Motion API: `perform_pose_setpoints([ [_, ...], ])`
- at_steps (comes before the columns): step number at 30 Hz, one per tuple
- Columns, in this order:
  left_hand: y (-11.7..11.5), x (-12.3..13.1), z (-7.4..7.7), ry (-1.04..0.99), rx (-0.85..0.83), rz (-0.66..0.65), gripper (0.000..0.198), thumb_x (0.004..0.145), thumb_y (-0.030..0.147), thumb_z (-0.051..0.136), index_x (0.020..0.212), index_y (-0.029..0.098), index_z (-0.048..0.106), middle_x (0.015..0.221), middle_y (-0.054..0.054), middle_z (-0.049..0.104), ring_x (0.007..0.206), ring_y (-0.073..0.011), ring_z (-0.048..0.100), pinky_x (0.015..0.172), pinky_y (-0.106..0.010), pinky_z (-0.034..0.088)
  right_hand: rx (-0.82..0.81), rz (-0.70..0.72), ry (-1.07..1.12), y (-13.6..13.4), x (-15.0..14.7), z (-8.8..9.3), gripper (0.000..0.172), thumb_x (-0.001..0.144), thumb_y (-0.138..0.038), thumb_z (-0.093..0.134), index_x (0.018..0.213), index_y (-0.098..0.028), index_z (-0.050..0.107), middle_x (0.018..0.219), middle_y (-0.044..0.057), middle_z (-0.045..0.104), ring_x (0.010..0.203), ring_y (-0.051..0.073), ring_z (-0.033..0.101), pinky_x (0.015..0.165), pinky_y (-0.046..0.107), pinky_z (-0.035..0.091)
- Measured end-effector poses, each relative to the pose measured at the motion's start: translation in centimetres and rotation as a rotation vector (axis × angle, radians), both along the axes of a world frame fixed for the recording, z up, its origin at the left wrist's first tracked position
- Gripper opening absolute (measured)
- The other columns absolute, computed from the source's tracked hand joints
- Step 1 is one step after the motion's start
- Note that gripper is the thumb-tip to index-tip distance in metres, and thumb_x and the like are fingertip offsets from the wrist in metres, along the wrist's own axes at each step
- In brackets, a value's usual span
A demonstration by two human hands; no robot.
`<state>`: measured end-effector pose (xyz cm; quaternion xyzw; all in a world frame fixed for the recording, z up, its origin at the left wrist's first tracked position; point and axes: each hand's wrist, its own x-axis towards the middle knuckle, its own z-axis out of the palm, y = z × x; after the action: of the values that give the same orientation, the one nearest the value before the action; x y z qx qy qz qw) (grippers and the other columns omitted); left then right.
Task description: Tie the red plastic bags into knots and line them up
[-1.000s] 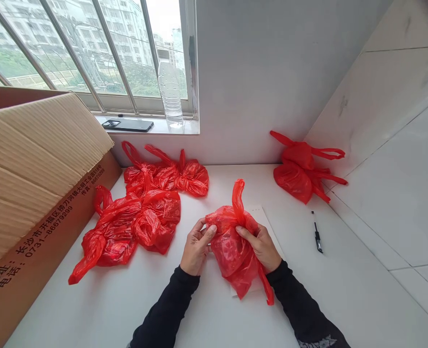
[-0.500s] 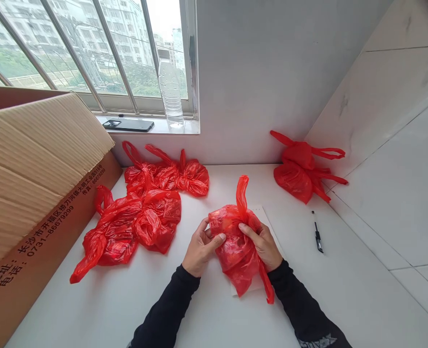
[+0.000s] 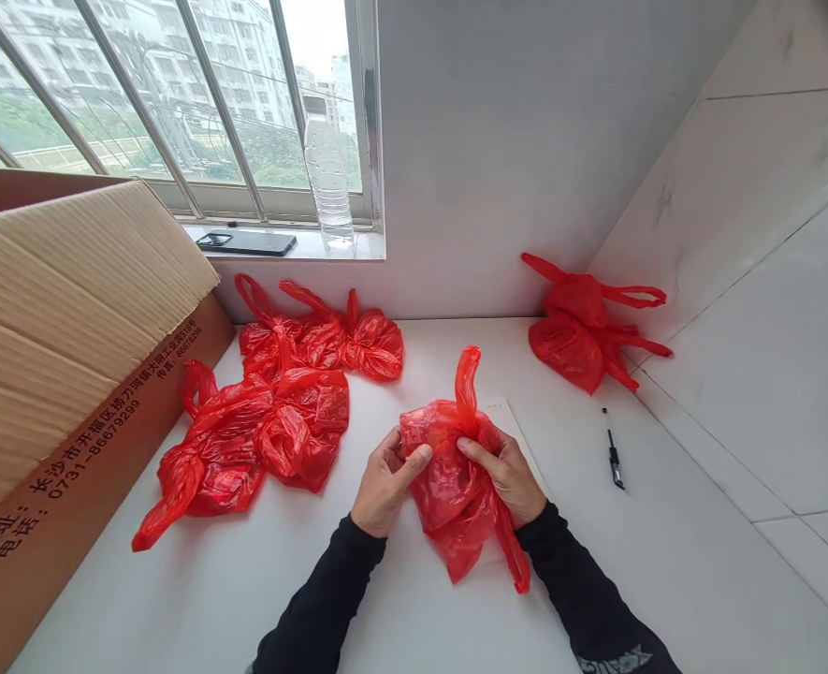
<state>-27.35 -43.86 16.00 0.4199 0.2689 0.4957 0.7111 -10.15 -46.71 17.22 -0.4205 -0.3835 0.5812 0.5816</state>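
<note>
Between my two hands is a knotted red plastic bag [image 3: 456,505], held over a white sheet of paper [image 3: 515,426] on the table. One handle loop sticks up and another hangs down by my right wrist. My left hand [image 3: 386,482] grips the bag's left side, thumb on top and fingers underneath. My right hand [image 3: 508,473] pinches it near the knot from the right. Something inside shows faintly through the thin plastic, but I cannot make out what. Most of the paper lies hidden beneath the bag.
Several knotted red bags [image 3: 294,431] lie to the left, beside a large cardboard box [image 3: 97,431]. More red bags [image 3: 574,337] rest in the far right corner, with a black pen [image 3: 615,459] in front. A phone [image 3: 249,243] and a water bottle [image 3: 329,178] occupy the windowsill.
The held bag has shifted very slightly down and left, and its bottom has swung a little. Both hands keep their hold on it.
</note>
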Motion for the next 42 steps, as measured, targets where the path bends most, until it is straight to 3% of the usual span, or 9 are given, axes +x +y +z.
perform_pose_setpoints([
  [10, -0.1, 0.0, 0.3, -0.057, -0.072, 0.065, 0.042, 0.080, 0.033, 0.078, 0.119, 0.019, 0.070, 0.114, -0.011, 0.075, 0.105, -0.0284, 0.070, 0.096, -0.038, 0.053, 0.015, 0.063, -0.055, -0.2, -0.1, 0.2, 0.024, 0.078, -0.041, 0.080, 0.090, -0.021, 0.072, 0.079, 0.000, 0.069, 0.070, 0.018, 0.061, 0.068, 0.032, 0.051],
  [17, -0.1, -0.1, -0.5, 0.019, -0.088, 0.117, 0.028, 0.074, 0.030, 0.083, 0.097, 0.016, 0.072, 0.099, -0.008, 0.077, 0.095, -0.0249, 0.072, 0.090, -0.036, 0.055, 0.054, 0.149, -0.134, -0.4, -0.1, 0.6, 0.024, 0.081, -0.040, 0.078, 0.091, -0.020, 0.071, 0.075, -0.002, 0.065, 0.064, 0.015, 0.057, 0.061, 0.028, 0.048],
  [26, -0.1, 0.0, 0.0, -0.049, -0.136, 0.091, 0.031, 0.082, 0.035, 0.076, 0.106, 0.016, 0.070, 0.108, -0.011, 0.076, 0.101, -0.0280, 0.071, 0.091, -0.036, 0.055, 0.057, 0.084, -0.159, -0.4, -0.4, 0.6, 0.026, 0.080, -0.043, 0.078, 0.088, -0.019, 0.071, 0.076, -0.001, 0.066, 0.068, 0.016, 0.056, 0.064, 0.028, 0.048],
  [32, -0.2, 0.0, 0.1, 0.010, -0.084, 0.042, 0.044, 0.075, 0.029, 0.083, 0.115, 0.016, 0.070, 0.113, -0.012, 0.075, 0.107, -0.0294, 0.069, 0.097, -0.039, 0.052, 0.045, 0.019, -0.150, -0.3, -0.3, 0.6, 0.027, 0.082, -0.045, 0.076, 0.093, -0.021, 0.072, 0.082, 0.002, 0.070, 0.076, 0.021, 0.063, 0.072, 0.033, 0.052],
  [38, -0.1, 0.0, -0.1, 0.027, -0.112, 0.165, 0.038, 0.070, 0.027, 0.086, 0.104, 0.016, 0.072, 0.109, -0.010, 0.076, 0.100, -0.0274, 0.071, 0.094, -0.039, 0.054, 0.078, 0.087, -0.215, -0.2, -0.2, 0.9, 0.034, 0.079, -0.042, 0.079, 0.105, -0.022, 0.070, 0.095, 0.003, 0.073, 0.089, 0.024, 0.066, 0.081, 0.036, 0.054],
  [42, -0.2, -0.2, 0.7, -0.041, -0.155, 0.047, 0.042, 0.075, 0.028, 0.080, 0.115, 0.018, 0.069, 0.110, -0.010, 0.076, 0.103, -0.0288, 0.071, 0.092, -0.038, 0.055, 0.045, -0.020, -0.138, 0.1, 0.0, -0.1, 0.028, 0.080, -0.043, 0.078, 0.097, -0.021, 0.072, 0.089, 0.003, 0.073, 0.081, 0.022, 0.066, 0.076, 0.035, 0.054],
])
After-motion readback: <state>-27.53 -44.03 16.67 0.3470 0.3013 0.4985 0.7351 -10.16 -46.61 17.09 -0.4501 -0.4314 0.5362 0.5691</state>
